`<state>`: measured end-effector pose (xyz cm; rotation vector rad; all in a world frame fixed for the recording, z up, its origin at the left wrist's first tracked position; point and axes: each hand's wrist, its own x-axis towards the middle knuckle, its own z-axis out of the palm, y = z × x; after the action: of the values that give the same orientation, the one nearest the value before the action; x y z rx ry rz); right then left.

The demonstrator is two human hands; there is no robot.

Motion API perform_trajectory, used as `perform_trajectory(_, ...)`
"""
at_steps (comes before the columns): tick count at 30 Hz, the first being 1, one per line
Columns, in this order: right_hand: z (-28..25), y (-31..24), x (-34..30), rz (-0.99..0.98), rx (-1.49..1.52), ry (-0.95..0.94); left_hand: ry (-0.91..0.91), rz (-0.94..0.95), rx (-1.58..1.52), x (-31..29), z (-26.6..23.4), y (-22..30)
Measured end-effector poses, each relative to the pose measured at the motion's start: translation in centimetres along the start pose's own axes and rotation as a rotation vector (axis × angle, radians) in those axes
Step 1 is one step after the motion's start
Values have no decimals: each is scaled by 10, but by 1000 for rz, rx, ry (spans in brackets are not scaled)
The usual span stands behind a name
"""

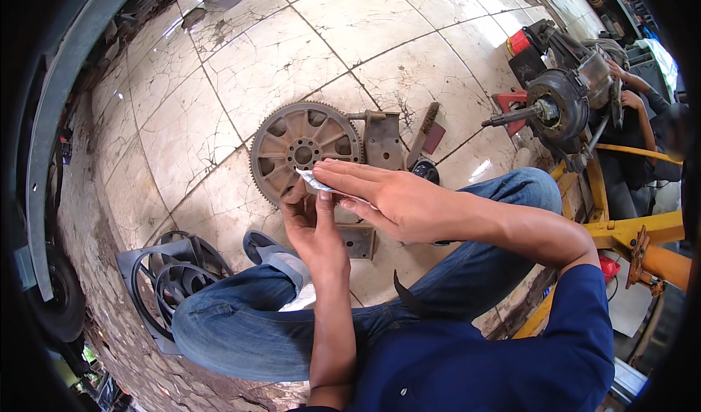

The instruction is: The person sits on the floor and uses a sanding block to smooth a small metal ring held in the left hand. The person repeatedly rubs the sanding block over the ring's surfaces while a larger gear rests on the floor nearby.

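While both hands meet over the cracked tile floor point(248, 54), the head view shows a thin, creased white-and-bluish piece point(312, 181) between them, just above the edge of a toothed wheel point(292, 153). The right hand point(387, 197) has it between pretty straight fingers and the thumb. The left hand point(318, 229) is narrow at its lower edge; can't tell if it's actually gripping.

Progress-wise, the piece is out and in hand, nothing more I'd call done. The wheel lies flat, loose and brownish, so I'd guess plenty's left.

Texture stuff: round hub, chunky spokes, fine teeth, all dull metal. Right beside it there's a flat drilled plate point(383, 145), then a bristly brush point(429, 116) and a reddish-brown block point(434, 138).
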<state>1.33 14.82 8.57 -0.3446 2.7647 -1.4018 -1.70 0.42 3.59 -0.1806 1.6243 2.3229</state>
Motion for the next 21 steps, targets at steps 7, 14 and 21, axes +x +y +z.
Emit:
perform_trajectory(7, -4, 0, 3, 50, 36, -44, -64, 14, 13, 1, -5, -7)
perform_trajectory(14, -5, 0, 4, 69, 55, -77, -69, -2, 92, -4, -3, -3)
perform_trajectory(21, -6, 3, 3, 86, 67, -81, -108, 67, 131, -10, 0, -7)
